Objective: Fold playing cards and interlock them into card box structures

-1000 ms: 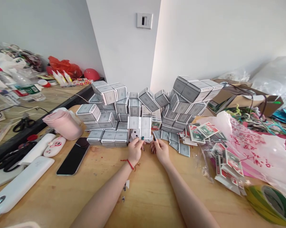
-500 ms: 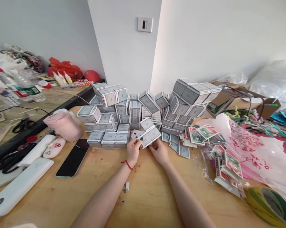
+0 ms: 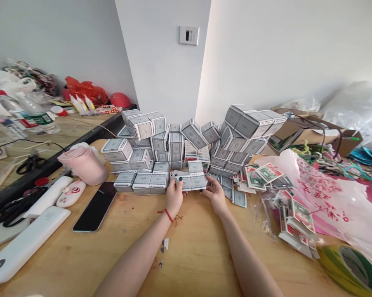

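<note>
- Pinching the left end of the joined card piece [image 3: 189, 182] in the left grip, the left hand [image 3: 174, 200]: thumb laid over the top, other fingers tucked beneath and mostly hidden.
- Curled around the opposite end in the right grip, the right hand [image 3: 217, 197]: thumb and forefinger close together at the right edge; cannot tell firm pinching from light touching there.
- Lying between both hands, straight ahead of the forearms, with the lower pair of cards running left to right from one grip to the other; long axis therefore spanning the gap, crosswise to the reach.
- Jutting away from the body at the upper card [image 3: 195, 166], set behind the lower pair and nearer the right hand than the left.
- Held low over the near part of the surface [image 3: 192, 247]; cannot tell resting from hovering just above.
- Just to the left, beside the left hand, the front row of card blocks [image 3: 150, 181]; farther back, right of the piece, the tall card stack [image 3: 235, 144].
- Near the right hand, on the outer side, flat card strips [image 3: 239, 198]; behind the left thumb, a partly covered face-up card [image 3: 175, 173].
</note>
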Motion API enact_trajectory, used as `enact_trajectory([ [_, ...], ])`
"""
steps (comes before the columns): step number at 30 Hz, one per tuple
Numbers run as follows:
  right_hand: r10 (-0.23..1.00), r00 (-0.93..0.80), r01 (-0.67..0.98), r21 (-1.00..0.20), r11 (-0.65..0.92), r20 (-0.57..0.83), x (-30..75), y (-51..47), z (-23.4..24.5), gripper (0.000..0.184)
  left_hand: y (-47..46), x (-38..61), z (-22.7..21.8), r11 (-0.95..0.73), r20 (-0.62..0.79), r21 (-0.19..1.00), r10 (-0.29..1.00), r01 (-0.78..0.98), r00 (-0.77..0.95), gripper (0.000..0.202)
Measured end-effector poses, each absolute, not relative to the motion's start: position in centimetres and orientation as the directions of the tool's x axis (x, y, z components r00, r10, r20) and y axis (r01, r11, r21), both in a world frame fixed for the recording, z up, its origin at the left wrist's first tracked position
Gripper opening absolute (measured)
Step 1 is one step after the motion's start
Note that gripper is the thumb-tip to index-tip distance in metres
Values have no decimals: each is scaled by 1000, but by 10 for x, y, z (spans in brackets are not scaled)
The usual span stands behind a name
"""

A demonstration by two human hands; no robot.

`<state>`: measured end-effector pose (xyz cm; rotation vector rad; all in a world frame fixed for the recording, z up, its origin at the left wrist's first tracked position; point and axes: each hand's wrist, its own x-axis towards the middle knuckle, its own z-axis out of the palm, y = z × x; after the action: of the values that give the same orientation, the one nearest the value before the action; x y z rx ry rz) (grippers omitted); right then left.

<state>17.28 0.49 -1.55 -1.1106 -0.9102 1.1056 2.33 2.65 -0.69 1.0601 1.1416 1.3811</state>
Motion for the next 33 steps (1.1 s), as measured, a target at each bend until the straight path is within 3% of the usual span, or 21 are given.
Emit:
enact_trajectory([
  [3, 978, 207, -386, -920, 67, -15, 176, 4, -13, 55, 28, 23, -9, -39, 24, 990, 994, -133, -109, 24],
  [7, 977, 213, -498, -862, 96, -14, 177, 2, -10, 45, 28, 22, -9, -44, 34, 994, 994, -100, -103, 22],
  [12, 946, 323, -464, -876, 127, -34, 173, 5, -15, 32, 27, 23, -8, -58, 50, 995, 995, -86, -87, 18],
  [17, 895, 442, -433, -887, 164, -50, 172, 11, -24, 44, 28, 22, -10, -54, 43, 987, 996, -152, -79, 23],
  [20, 922, 379, -503, -854, 134, -78, 175, 11, -24, 49, 32, 21, -12, -15, -18, 958, 993, -287, -113, 28],
  [24, 957, 275, -571, -817, 82, -97, 179, 10, -18, 28, 36, 21, -15, 54, -113, 898, 988, -437, -109, 34],
  [29, 968, 135, -694, -717, -61, -213, 182, 6, -11, 12, 36, 21, -15, 90, -161, 852, 982, -516, -96, 33],
  [33, 978, 93, -688, -722, -73, -188, 182, 4, -7, 10, 35, 22, -13, 113, -191, 848, 977, -517, -99, 32],
])
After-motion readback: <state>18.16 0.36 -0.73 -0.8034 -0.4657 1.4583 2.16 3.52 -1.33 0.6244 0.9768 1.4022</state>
